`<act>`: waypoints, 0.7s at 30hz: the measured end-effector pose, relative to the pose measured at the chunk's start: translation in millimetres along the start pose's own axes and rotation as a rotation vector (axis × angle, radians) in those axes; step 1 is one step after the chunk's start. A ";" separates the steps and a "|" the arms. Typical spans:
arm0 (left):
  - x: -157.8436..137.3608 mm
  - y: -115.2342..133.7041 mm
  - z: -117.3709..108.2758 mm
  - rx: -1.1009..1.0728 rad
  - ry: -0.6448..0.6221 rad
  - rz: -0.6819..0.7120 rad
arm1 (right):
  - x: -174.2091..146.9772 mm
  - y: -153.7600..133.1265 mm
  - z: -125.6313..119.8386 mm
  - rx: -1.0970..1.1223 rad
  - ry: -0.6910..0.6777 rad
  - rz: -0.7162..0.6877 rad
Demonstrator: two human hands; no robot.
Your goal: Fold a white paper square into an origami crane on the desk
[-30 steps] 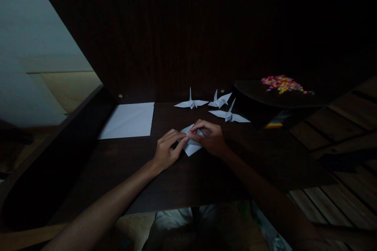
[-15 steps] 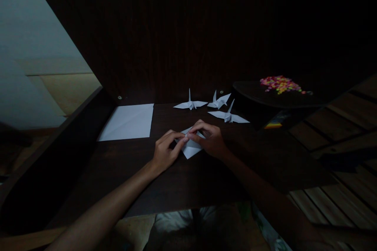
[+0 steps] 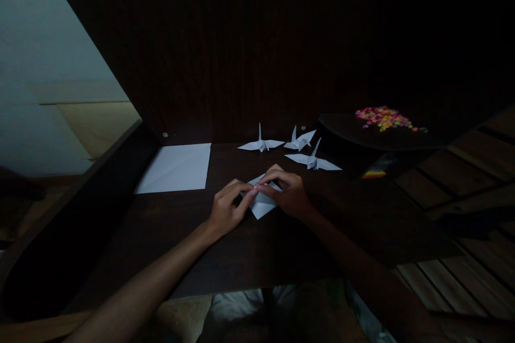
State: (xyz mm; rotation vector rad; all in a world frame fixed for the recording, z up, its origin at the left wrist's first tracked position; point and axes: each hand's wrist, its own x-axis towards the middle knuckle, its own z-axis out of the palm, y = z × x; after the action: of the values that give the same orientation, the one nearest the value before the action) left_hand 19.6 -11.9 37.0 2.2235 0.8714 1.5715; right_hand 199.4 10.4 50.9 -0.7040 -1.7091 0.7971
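A folded piece of white paper [image 3: 263, 208] lies on the dark desk, one corner pointing toward me. My left hand [image 3: 228, 206] pinches it from the left, thumb and fingers near its middle. From the right, my right hand [image 3: 289, 191] also pinches the paper, its thumb meeting the left fingertips. The fingers hide the paper's centre. Just beyond my hands are three white paper cranes: one on the left [image 3: 261, 144], one behind on the right [image 3: 300, 140], and a nearer one [image 3: 313, 161] with wings spread.
A flat white paper sheet [image 3: 177, 169] lies at the desk's left. On the right, a dark rounded shelf [image 3: 341, 131] carries a heap of small colourful pieces [image 3: 384, 118]. A dark side panel [image 3: 80, 214] bounds the desk at left, and a tall dark panel [image 3: 225, 53] stands behind.
The view has shifted very slightly. Both hands keep their pinch on the folded paper, with hardly any visible movement.
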 end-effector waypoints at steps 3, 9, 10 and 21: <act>1.0 0.8 -0.6 -0.013 -0.011 0.008 | -0.6 1.3 -0.2 0.008 -0.009 -0.006; 0.8 1.1 0.1 -0.019 0.001 -0.045 | -0.3 1.4 -0.2 0.027 -0.015 -0.009; 0.4 0.7 0.3 -0.017 0.008 -0.055 | -0.1 1.3 -0.3 0.025 -0.016 -0.012; 0.7 0.9 0.2 0.017 0.071 -0.063 | -1.0 1.9 0.7 0.021 0.001 -0.033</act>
State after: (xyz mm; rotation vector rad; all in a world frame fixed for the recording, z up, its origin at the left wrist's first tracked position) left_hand 20.3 -12.2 37.9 2.1415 0.9684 1.6284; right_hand 199.2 10.6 48.7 -0.6604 -1.7055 0.7903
